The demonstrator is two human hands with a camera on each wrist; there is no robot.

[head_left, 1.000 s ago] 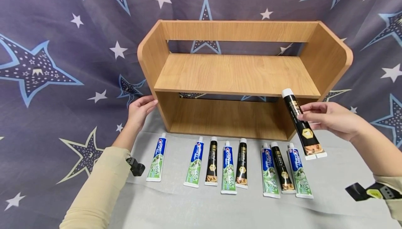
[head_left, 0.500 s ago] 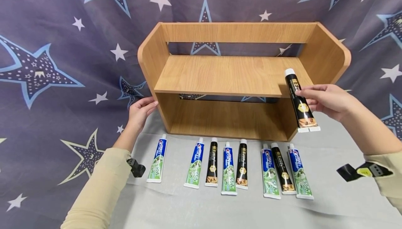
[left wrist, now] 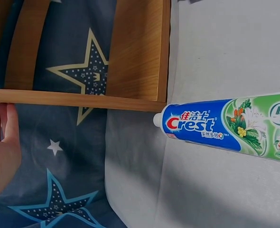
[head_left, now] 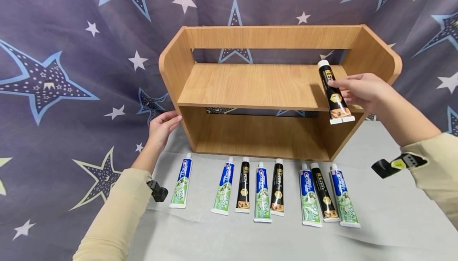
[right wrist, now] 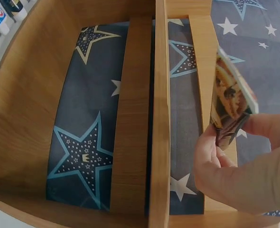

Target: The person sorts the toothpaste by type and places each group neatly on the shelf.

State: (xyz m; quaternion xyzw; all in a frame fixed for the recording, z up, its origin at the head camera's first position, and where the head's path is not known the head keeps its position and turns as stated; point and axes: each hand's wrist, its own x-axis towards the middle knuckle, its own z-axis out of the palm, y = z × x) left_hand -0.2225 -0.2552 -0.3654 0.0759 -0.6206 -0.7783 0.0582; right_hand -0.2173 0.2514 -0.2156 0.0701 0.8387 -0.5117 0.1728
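Observation:
My right hand (head_left: 348, 90) pinches a black toothpaste tube (head_left: 332, 94) with a white cap, tilted over the right end of the wooden shelf's (head_left: 257, 84) upper board, its crimped end past the front edge. In the right wrist view the tube (right wrist: 230, 99) sticks up from the fingers (right wrist: 216, 156) beside the shelf board (right wrist: 160, 118). My left hand (head_left: 162, 126) rests with straight fingers against the shelf's left side panel; its palm (left wrist: 2, 152) shows next to the panel edge (left wrist: 78, 99).
Several toothpaste tubes, blue-green (head_left: 262, 191) and black (head_left: 243, 189), lie in a row on the grey cloth (head_left: 386, 213) before the shelf. One Crest tube (left wrist: 225, 126) lies near my left wrist. A star-patterned curtain (head_left: 71, 54) hangs behind.
My right hand has lifted the black tube from above the row up and back to the upper board's right end. The left hand has stayed on the side panel.

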